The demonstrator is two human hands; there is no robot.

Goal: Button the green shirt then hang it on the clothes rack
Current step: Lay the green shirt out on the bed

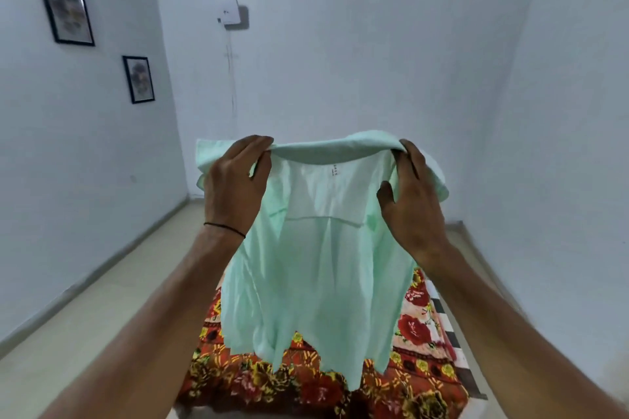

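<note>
1. Plainly, the green shirt (316, 269) hung in the centre of the frame, held up in the air by both hands at its collar, its long axis running straight down from collar to hem.
2. The left hand (235, 184), at centre left, was closed on the left end of the collar, fingers curled over the top edge; a thin black thread (224, 228) circled its wrist.
3. The right hand (408, 204), at centre right, pinched the other collar end between thumb and fingers, the rest of the hand only loosely closed.
4. Both hands stood level and equally near the shirt, the collar stretched between them.
5. The shirt's open front faced the person, with the inside back and its small label visible, so the placket edges hung below each hand and looked unbuttoned.
6. The hem dangled over a floral bedspread (306, 381) at the bottom of the frame; whether it touched could not be told.
7. No clothes rack was in view, so buttoning, probably with the shirt laid down, seemed the step in hand.
</note>
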